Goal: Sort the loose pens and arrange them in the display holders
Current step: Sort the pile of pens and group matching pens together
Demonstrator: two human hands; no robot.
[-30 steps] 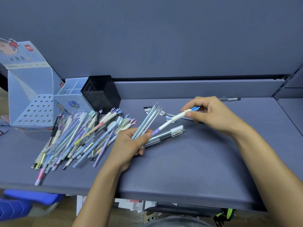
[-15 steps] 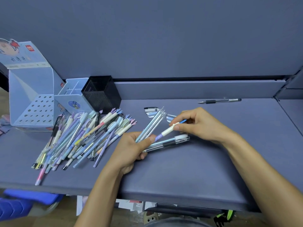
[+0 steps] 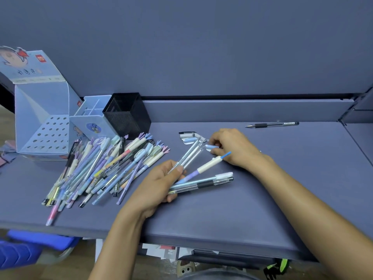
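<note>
- A blue cardboard display box [image 3: 40, 118] stands at the far left of the desk [image 3: 282, 199], with its perforated panel sloping down toward the front.
- Just beside it on the right is a small light-blue divided holder [image 3: 90, 122], and a black mesh cup [image 3: 127, 114] touches that holder's right side.
- In front of these three lies the pile of loose pens [image 3: 105, 168], mostly pastel blue, purple and cream. The pens lie criss-crossed, most with their caps pointing toward the holders.
- A pink pen [image 3: 52, 213] sticks out from the pile's near-left corner, close to the desk edge.
- The left hand [image 3: 157, 184] is right of the pile and closed around a fan of pens. The fan holds a bunch of clear pens [image 3: 189, 156] angled up and away, a purple-and-cream pen [image 3: 207, 165] with a blue tip, and two clear pens with a white cap [image 3: 203, 183] lowest.
- A few loose caps [image 3: 188, 137] lie on the desk beyond the fan.
- The right hand [image 3: 232, 148] rests on the desk with its fingers curled. Its thumb and fingertips pinch a small blue cap [image 3: 212, 146].
- A black gel pen [image 3: 272, 124] lies alone at the back right, well apart from everything else.
</note>
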